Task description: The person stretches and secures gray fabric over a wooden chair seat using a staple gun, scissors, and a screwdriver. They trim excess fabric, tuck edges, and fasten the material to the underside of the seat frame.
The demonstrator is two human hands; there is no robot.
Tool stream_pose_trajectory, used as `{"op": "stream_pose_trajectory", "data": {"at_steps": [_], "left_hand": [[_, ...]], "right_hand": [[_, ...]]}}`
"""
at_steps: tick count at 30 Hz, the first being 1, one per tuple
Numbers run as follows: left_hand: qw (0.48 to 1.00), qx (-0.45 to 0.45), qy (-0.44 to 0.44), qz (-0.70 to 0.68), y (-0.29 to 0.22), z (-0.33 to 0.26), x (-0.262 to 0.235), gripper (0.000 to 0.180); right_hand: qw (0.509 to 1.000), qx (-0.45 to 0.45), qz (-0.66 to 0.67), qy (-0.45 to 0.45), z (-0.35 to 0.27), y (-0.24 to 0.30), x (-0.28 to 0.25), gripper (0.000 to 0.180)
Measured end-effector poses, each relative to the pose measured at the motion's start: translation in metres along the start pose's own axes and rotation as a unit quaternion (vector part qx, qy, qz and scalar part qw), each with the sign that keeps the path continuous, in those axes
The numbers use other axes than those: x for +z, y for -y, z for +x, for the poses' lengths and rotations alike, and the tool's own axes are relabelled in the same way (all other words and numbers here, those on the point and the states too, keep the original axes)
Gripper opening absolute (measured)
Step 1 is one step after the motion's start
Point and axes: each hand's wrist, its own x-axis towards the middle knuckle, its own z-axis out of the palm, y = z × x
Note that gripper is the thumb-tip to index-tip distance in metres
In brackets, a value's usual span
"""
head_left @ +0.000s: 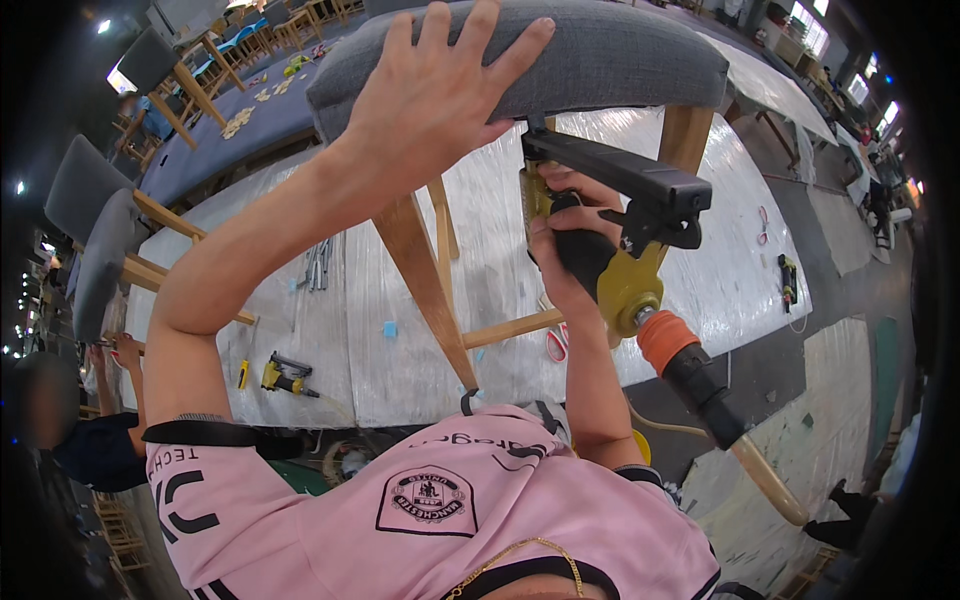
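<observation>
A chair with a grey fabric seat and wooden legs stands on a plastic-covered table. My left hand lies on the seat's grey fabric, its fingers spread. My right hand is wrapped round the grip of a yellow-and-black pneumatic staple gun. The gun's nose meets the seat's lower edge, just right of my left hand; whether it presses in cannot be made out. An orange coupling joins the gun to a tan air hose.
A second staple gun, a yellow cutter and staple strips lie left on the table. Red-handled scissors are by the chair's crossbar. Another staple gun sits at the right edge. A co-worker's hands are near another grey chair.
</observation>
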Motion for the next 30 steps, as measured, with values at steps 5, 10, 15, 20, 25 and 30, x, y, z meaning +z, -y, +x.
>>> {"op": "stream_pose_trajectory", "data": {"at_steps": [5, 10, 15, 20, 25, 30], "left_hand": [[0.999, -0.018, -0.006, -0.037, -0.012, -0.009, 0.002, 0.107], [0.999, -0.028, -0.030, -0.031, -0.014, -0.011, 0.005, 0.108], [1.000, -0.024, -0.011, 0.002, -0.014, -0.011, 0.008, 0.112], [0.999, -0.022, 0.019, -0.014, -0.010, -0.008, 0.005, 0.114], [0.907, -0.227, 0.168, -0.312, 0.042, 0.023, -0.018, 0.111], [0.916, -0.213, 0.199, -0.277, 0.075, 0.026, 0.001, 0.104]], "right_hand": [[0.997, 0.061, 0.048, -0.031, -0.003, 0.017, 0.013, 0.028], [0.998, 0.043, -0.017, -0.030, 0.000, 0.021, 0.013, 0.023], [0.975, 0.208, 0.082, -0.006, -0.005, 0.020, 0.014, 0.026], [0.978, 0.195, 0.074, 0.012, 0.002, 0.020, 0.016, 0.024], [1.000, 0.021, 0.004, 0.015, 0.016, 0.018, 0.015, 0.026], [0.995, -0.093, -0.016, 0.042, 0.028, 0.009, 0.015, 0.028]]}}
